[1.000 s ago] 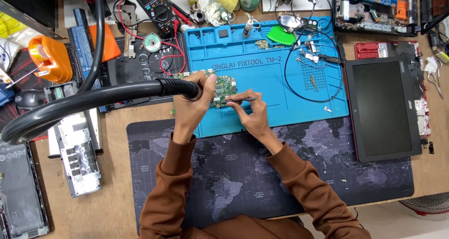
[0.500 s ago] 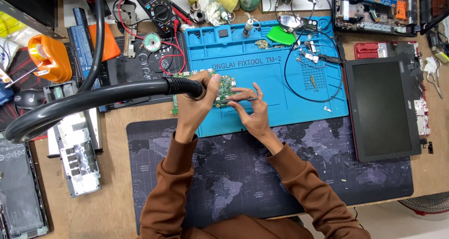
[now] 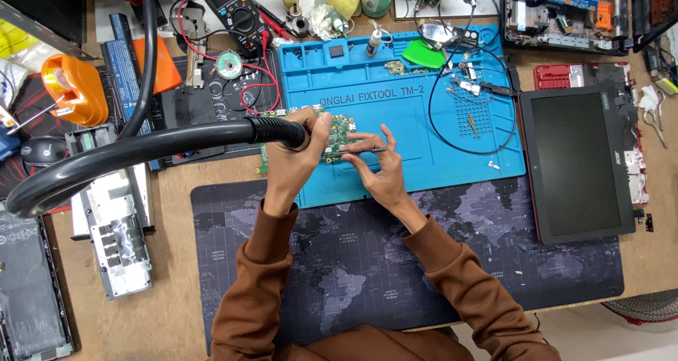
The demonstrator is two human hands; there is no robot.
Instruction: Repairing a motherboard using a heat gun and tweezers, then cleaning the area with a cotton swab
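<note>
Right now the left hand (image 3: 293, 160) grips a small green printed circuit board (image 3: 337, 131), its fingers curled around the near edge and thumb pressed on top, holding it over the blue silicone repair mat (image 3: 424, 156) on the bench. Beside it the right hand (image 3: 378, 167) pinches a thin dark tool (image 3: 364, 150), apparently tweezers, against the board's lower edge. A black corrugated hose (image 3: 141, 149) ends just beside the left hand.
</note>
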